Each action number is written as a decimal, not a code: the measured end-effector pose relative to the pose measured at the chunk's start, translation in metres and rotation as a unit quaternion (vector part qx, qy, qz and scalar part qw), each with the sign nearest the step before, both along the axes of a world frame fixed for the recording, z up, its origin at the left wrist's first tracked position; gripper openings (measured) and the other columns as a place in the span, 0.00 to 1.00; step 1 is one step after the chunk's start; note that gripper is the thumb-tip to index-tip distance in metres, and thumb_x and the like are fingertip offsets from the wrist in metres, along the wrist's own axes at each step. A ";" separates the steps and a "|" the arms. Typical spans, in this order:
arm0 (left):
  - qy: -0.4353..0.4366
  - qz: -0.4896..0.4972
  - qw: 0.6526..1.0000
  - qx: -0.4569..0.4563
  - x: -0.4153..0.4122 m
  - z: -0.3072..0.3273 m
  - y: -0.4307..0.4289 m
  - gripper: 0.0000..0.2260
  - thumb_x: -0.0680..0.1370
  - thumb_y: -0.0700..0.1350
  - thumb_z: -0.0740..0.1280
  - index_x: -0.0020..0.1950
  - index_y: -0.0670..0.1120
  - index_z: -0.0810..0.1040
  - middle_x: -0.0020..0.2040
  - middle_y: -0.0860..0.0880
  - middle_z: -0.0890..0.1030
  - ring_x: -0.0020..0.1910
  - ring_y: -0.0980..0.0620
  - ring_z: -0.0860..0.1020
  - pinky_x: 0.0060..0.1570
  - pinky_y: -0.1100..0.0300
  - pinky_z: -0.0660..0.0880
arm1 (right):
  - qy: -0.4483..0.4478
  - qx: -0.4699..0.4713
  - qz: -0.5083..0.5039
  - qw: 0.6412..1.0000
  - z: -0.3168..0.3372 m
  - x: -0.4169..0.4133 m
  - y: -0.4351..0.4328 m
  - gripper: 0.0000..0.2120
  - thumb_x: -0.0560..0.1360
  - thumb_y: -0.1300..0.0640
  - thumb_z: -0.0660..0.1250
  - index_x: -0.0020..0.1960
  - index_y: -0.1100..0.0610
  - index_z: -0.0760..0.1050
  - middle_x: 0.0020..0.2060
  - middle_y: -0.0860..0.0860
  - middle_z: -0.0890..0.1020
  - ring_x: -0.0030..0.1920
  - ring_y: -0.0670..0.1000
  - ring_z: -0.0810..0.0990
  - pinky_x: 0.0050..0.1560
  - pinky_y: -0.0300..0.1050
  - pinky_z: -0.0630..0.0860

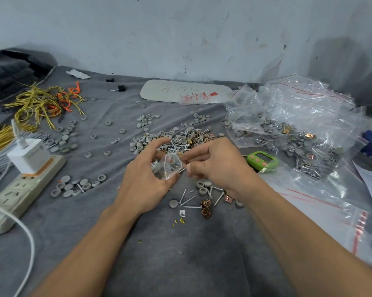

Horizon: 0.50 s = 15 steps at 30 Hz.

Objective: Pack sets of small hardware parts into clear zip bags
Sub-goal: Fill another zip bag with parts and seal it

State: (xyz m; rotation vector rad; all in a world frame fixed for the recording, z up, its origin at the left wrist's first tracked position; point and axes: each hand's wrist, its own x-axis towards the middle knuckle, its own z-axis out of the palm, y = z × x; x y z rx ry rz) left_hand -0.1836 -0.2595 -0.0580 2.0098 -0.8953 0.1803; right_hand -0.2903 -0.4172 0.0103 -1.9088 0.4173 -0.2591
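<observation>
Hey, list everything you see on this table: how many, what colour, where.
zip bag: one, clear, held at centre.
parts pile: one, grey caps, silver screws, brass clips, behind the zip bag.
loose set: few screws, caps, copper clips, front centre.
scattered caps: many, grey, left and centre.
wire ties: many, yellow and orange, far left.
power strip: one, beige, left edge.
charger: one, white, plugged into the power strip.
timer: one, green, right of centre.
big bags: several, clear, right side.
card: one, white, red print, back centre.
cloth: one, grey, under everything.
left hand: one, holding the zip bag.
right hand: one, fingers curled at bag's mouth.
</observation>
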 end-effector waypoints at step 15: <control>0.002 -0.014 1.000 -0.023 -0.003 0.003 0.000 0.31 0.69 0.60 0.77 0.70 0.68 0.69 0.50 0.68 0.81 0.52 0.71 0.77 0.48 0.78 0.68 | -0.021 0.068 0.051 0.996 0.000 0.004 0.008 0.16 0.70 0.75 0.73 0.45 0.55 0.86 0.41 0.53 0.89 0.41 0.50 0.87 0.42 0.40 0.83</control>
